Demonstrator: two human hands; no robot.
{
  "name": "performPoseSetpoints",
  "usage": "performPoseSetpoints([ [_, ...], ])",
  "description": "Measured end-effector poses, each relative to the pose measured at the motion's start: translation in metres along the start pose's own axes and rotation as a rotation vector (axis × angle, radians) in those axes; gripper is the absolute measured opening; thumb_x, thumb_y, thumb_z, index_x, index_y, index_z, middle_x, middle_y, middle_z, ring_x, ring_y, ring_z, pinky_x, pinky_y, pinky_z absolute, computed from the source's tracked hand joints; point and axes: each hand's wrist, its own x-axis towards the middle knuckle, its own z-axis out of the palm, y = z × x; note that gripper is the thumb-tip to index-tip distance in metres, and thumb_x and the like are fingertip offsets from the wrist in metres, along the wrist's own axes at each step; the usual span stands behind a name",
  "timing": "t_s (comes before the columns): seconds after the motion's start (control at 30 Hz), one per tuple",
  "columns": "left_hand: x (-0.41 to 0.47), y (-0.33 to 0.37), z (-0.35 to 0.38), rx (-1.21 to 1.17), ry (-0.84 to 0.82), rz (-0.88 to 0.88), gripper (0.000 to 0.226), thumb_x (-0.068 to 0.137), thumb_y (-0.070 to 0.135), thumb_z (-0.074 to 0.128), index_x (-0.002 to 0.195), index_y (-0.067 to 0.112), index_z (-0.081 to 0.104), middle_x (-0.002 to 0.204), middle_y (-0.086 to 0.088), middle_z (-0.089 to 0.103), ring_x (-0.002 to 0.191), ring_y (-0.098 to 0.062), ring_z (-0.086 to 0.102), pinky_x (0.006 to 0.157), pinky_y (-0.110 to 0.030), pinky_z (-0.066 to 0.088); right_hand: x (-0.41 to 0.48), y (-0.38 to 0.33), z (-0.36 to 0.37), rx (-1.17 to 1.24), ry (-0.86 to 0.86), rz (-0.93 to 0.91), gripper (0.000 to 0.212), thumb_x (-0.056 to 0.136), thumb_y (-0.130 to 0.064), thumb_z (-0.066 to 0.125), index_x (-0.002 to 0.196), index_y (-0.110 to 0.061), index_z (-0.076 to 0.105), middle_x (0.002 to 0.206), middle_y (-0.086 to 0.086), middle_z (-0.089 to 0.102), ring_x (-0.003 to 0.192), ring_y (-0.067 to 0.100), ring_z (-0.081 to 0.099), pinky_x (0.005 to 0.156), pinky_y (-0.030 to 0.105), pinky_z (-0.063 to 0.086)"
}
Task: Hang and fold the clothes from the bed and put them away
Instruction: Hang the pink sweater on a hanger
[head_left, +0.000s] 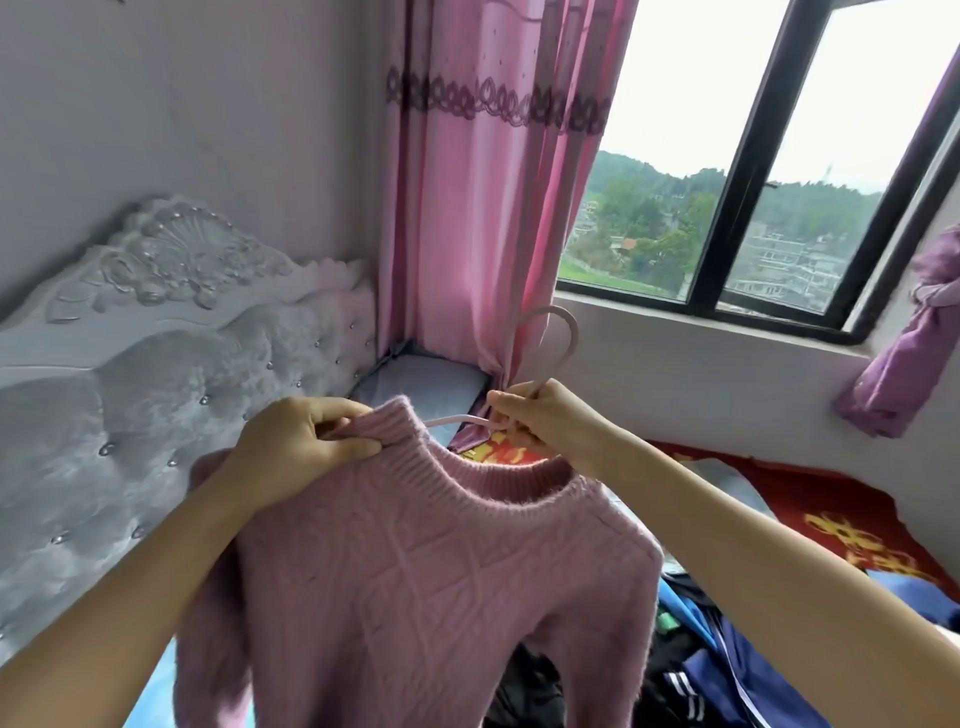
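I am holding up a pink cable-knit sweater (441, 582) in front of me, above the bed (810, 499), with its front facing me and its body hanging down between my forearms. My left hand (301, 441) is pinching the ribbed collar (467, 467) at its left side, thumb on the front and fingers curled over the top edge, bunching the knit there. My right hand (540, 421) is gripping a pale pink hanger (573, 340) at the base of its neck, fingers curled round it, so the round hook is sticking up above my knuckles. One thin arm of the hanger is showing across the open neck hole, running from my right hand toward my left; I cannot tell how far the other arm is reaching inside the sweater. The left sleeve is drooping down beside my left forearm. Beneath the sweater, at the lower right, a pile of dark and blue clothes (727, 665) is lying on the bed, on a red spread with a gold pattern. A white carved and tufted headboard (156, 291) is standing to my left, a pink curtain (467, 208) is hanging in the corner behind my hands, and a dark-framed window (748, 171) is looking out on green hills.
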Motion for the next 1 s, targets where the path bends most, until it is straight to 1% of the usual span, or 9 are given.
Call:
performPoseSetpoints([
  [0.07, 0.0, -0.002, -0.006, -0.007, -0.067, 0.03, 0.039, 0.063, 0.04, 0.08, 0.078, 0.069, 0.059, 0.086, 0.009, 0.074, 0.088, -0.014, 0.068, 0.089, -0.042, 0.05, 0.009, -0.008, 0.015, -0.032, 0.048, -0.049, 0.037, 0.092, -0.017, 0.055, 0.055, -0.014, 0.055, 0.034, -0.01, 0.039, 0.032, 0.004, 0.033, 0.036, 0.013, 0.024],
  [0.17, -0.003, -0.004, -0.01, -0.042, -0.051, 0.048, 0.06, 0.07, 0.008, 0.081, 0.082, 0.065, 0.063, 0.089, 0.004, 0.074, 0.089, -0.018, 0.068, 0.088, -0.038, 0.05, 0.016, -0.019, 0.029, -0.133, 0.019, -0.136, 0.04, 0.088, -0.021, 0.061, 0.048, -0.019, 0.053, 0.036, -0.009, 0.043, 0.038, 0.009, 0.035, 0.04, 0.017, 0.027],
  [0.27, -0.012, -0.021, -0.022, -0.012, -0.002, -0.014, 0.038, 0.071, 0.011, 0.079, 0.087, 0.045, 0.074, 0.082, 0.023, 0.071, 0.08, -0.002, 0.067, 0.079, -0.021, 0.049, 0.018, -0.026, 0.027, -0.13, -0.004, -0.149, 0.036, 0.088, -0.019, 0.062, 0.053, -0.014, 0.057, 0.033, -0.008, 0.044, 0.032, 0.005, 0.035, 0.036, 0.016, 0.029],
  [0.37, -0.022, -0.04, -0.04, -0.102, 0.063, -0.138, 0.019, 0.074, 0.008, 0.076, 0.074, 0.026, 0.074, 0.071, 0.017, 0.072, 0.065, 0.008, 0.061, 0.065, -0.006, 0.044, 0.018, -0.024, 0.021, -0.062, 0.035, -0.138, 0.032, 0.092, -0.019, 0.059, 0.063, -0.006, 0.06, 0.03, -0.01, 0.043, 0.028, 0.0, 0.035, 0.034, 0.011, 0.027],
  [0.5, -0.032, -0.047, -0.05, -0.168, 0.017, -0.214, 0.016, 0.079, 0.005, 0.071, 0.08, 0.021, 0.072, 0.073, 0.013, 0.072, 0.066, 0.007, 0.062, 0.063, -0.005, 0.045, 0.02, -0.02, 0.028, -0.025, 0.084, -0.142, 0.039, 0.093, -0.028, 0.056, 0.061, -0.007, 0.061, 0.03, -0.007, 0.04, 0.028, 0.002, 0.033, 0.035, 0.012, 0.028],
  [0.63, -0.059, -0.072, -0.053, -0.259, 0.032, -0.281, 0.029, 0.078, -0.003, 0.068, 0.097, 0.018, 0.068, 0.088, 0.013, 0.073, 0.077, 0.008, 0.064, 0.068, -0.005, 0.047, 0.019, -0.016, 0.016, 0.047, 0.187, -0.157, 0.042, 0.093, -0.03, 0.055, 0.059, -0.006, 0.06, 0.031, -0.007, 0.04, 0.027, 0.002, 0.032, 0.032, 0.01, 0.026],
  [0.77, -0.083, -0.087, -0.037, -0.432, 0.146, -0.458, 0.014, 0.086, -0.004, 0.058, 0.091, 0.001, 0.07, 0.075, 0.001, 0.074, 0.063, -0.004, 0.066, 0.057, -0.012, 0.051, 0.018, -0.01, 0.001, 0.026, 0.262, -0.211, 0.047, 0.094, -0.031, 0.053, 0.054, -0.007, 0.058, 0.029, -0.006, 0.04, 0.026, 0.002, 0.035, 0.034, 0.01, 0.03],
  [0.87, -0.083, -0.075, -0.046, -0.47, 0.24, -0.389, 0.035, 0.083, -0.009, 0.057, 0.07, 0.017, 0.077, 0.065, 0.004, 0.071, 0.056, -0.002, 0.063, 0.054, -0.011, 0.05, 0.013, -0.004, -0.015, -0.136, 0.315, -0.269, 0.05, 0.093, -0.028, 0.053, 0.05, -0.003, 0.057, 0.028, -0.006, 0.044, 0.027, 0.003, 0.038, 0.037, 0.009, 0.033],
  [1.0, -0.082, -0.037, -0.06, -0.365, 0.344, -0.26, 0.034, 0.07, 0.0, 0.069, 0.062, 0.032, 0.076, 0.058, 0.01, 0.067, 0.052, 0.003, 0.059, 0.053, -0.009, 0.048, 0.0, 0.004, -0.026, -0.233, 0.087, -0.282, 0.046, 0.094, -0.016, 0.054, 0.051, 0.0, 0.053, 0.03, -0.008, 0.045, 0.028, 0.001, 0.036, 0.036, 0.011, 0.032],
])
